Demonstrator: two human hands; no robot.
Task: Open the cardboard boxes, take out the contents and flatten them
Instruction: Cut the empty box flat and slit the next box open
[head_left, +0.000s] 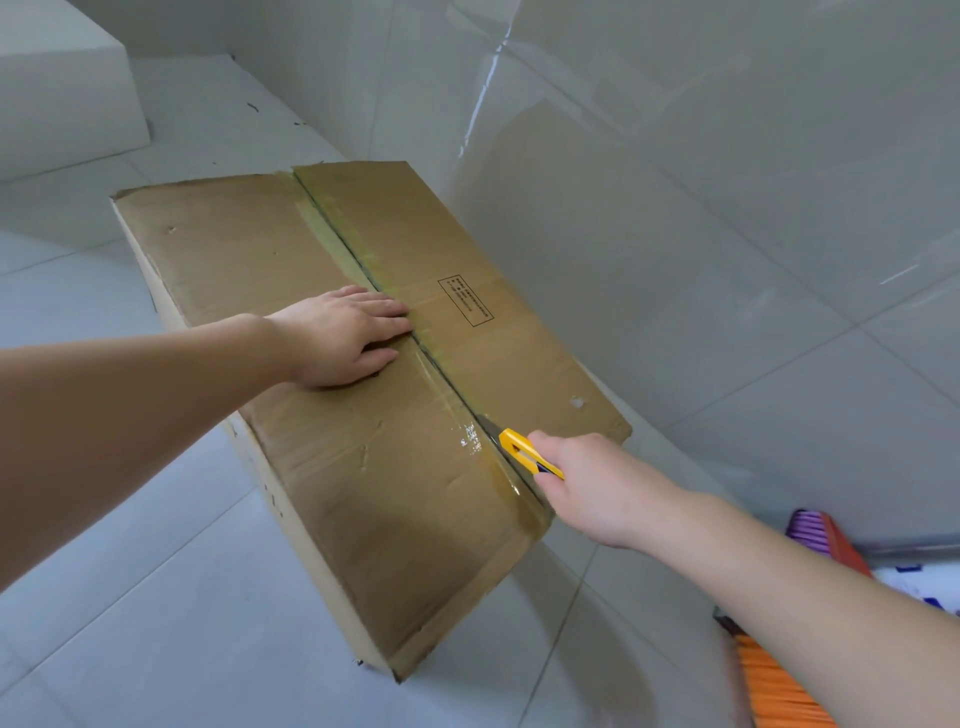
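A large cardboard box (322, 395) lies on the pale tiled floor (104, 545), its far long side close beside the glossy tiled wall (727, 208), its two top flaps closed and meeting along a centre seam (415, 338) covered with clear, shiny tape (470, 439). The left hand (345, 335) rests palm down on the left flap, fingers straight and flat, their tips reaching the seam about halfway along the box. The right hand (587, 486) is curled round the handle of a yellow utility knife (527, 451), gripping it near the end of the box closest to the camera; the knife's tip lies on the seam there, in the taped stretch. A small printed rectangular label (466, 301) sits on the right flap, just past the left fingertips, and a small torn spot (577, 401) marks the same flap nearer its outer edge. A white block-shaped object (67, 88) stands on the floor at the far left, well apart from the box. At the lower right, behind the right forearm, are brush bristles in purple (802, 527) and orange (774, 686), against the foot of the wall.
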